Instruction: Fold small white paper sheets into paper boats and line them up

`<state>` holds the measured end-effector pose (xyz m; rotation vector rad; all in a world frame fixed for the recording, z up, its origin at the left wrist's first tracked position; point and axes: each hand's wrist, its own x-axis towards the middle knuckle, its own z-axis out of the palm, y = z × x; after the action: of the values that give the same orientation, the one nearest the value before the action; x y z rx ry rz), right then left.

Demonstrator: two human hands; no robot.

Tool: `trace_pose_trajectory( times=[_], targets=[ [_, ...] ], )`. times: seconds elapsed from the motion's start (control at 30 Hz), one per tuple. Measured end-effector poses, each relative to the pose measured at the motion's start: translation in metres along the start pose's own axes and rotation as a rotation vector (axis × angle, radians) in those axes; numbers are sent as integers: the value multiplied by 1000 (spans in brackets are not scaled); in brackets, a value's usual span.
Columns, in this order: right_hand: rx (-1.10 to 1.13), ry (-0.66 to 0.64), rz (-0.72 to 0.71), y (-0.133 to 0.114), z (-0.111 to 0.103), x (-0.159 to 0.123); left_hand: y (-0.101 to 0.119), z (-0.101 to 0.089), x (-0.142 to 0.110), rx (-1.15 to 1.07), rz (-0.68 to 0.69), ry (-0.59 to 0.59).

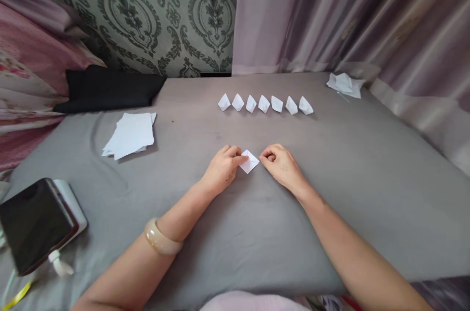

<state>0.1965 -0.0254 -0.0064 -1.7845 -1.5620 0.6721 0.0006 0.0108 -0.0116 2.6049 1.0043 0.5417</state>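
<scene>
A small folded square of white paper [250, 163] lies on the grey cloth, turned so that it looks like a diamond, with crease lines across it. My left hand [224, 166] grips its left corner, the thumb resting on top of the paper. At the opposite corner, the thumb and forefinger of my right hand [281, 164] are pinched together on the paper's tip. Beyond both hands, several folded white paper boats [263, 104] stand in a row.
A stack of white paper sheets [132, 134] lies to the left, with a black cloth [113, 88] behind it. More white paper [345, 84] sits at the far right by the curtain [330, 12]. A dark-screened device [38, 225] with a cable is at the near left.
</scene>
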Motion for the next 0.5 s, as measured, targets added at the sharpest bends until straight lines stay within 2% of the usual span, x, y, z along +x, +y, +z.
trace_pose_trajectory(
  times=[0.07, 0.17, 0.23, 0.3, 0.4, 0.5],
  targets=[
    [34, 84, -28, -1, -1, -3, 1, -1, 0, 65, 31, -23],
    [35, 148, -225, -9, 3, -11, 5, -3, 0, 151, 68, -60],
    [10, 101, -352, -16, 9, -16, 7, -5, 0, 200, 83, -78],
    [-47, 22, -413, -20, 16, -21, 9, -6, 0, 239, 91, -93],
    [-213, -50, -410, -22, 22, -25, 12, -9, -3, 286, 84, -125],
    [-343, -67, -403, -21, 24, -28, 15, -12, -9, 330, 45, -164]
  ],
)
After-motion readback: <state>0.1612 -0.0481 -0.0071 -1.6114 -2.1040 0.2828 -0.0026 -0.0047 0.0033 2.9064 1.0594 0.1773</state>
